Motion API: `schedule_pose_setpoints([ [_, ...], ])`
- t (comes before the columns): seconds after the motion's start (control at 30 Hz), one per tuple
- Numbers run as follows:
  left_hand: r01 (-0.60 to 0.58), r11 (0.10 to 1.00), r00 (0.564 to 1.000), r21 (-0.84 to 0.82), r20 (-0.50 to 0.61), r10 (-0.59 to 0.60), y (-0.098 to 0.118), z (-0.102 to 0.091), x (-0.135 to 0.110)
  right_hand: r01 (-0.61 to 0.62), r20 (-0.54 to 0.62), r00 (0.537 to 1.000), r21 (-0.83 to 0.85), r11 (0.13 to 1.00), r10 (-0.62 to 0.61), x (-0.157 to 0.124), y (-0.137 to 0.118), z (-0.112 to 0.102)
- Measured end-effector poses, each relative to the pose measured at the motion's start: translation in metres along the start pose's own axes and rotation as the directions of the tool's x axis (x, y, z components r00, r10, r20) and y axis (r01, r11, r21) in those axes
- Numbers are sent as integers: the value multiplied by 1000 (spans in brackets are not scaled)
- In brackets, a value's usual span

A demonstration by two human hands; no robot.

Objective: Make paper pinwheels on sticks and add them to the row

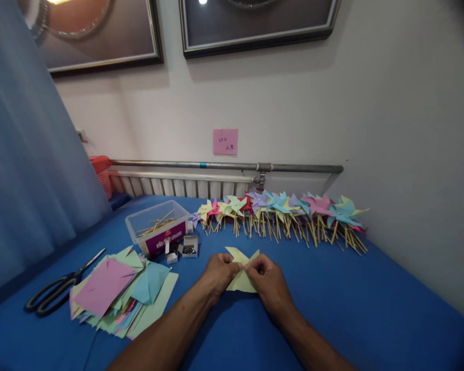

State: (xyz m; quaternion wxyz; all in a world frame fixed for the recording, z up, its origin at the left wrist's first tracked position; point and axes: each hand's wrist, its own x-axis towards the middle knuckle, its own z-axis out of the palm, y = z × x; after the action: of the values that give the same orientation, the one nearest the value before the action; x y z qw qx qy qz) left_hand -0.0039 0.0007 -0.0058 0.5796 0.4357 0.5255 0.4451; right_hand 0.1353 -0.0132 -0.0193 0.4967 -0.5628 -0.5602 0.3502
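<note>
Between my two hands is a pale yellow sheet of paper (242,282), cut in from its edges, with pointed flaps standing up at the top. My left hand (221,270) pinches it from the left, thumb near the middle. On the other side my right hand (267,278) has its thumb and forefinger closed on the paper close to the centre. The fingertips of both hands almost meet. Whether a small pin is in the fingers, I cannot tell. Left of my forearm lies a stack of cut coloured paper (106,286), pink, green and blue.
Scissors (67,283) lie at the far left. A clear plastic tub (158,226) holds thin sticks, beside small boxes of pins (189,247). Finished paper pinwheels (278,203) on sticks line the back of the blue-covered table (332,309). Behind run a metal pipe (178,164) and a radiator.
</note>
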Motion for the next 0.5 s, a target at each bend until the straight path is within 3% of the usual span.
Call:
schedule_pose_setpoints([
  [0.5,43,998,999,-43,6,-43,2,2,-2,-25,-7,1000,13,1000,25,0,-1,-1],
])
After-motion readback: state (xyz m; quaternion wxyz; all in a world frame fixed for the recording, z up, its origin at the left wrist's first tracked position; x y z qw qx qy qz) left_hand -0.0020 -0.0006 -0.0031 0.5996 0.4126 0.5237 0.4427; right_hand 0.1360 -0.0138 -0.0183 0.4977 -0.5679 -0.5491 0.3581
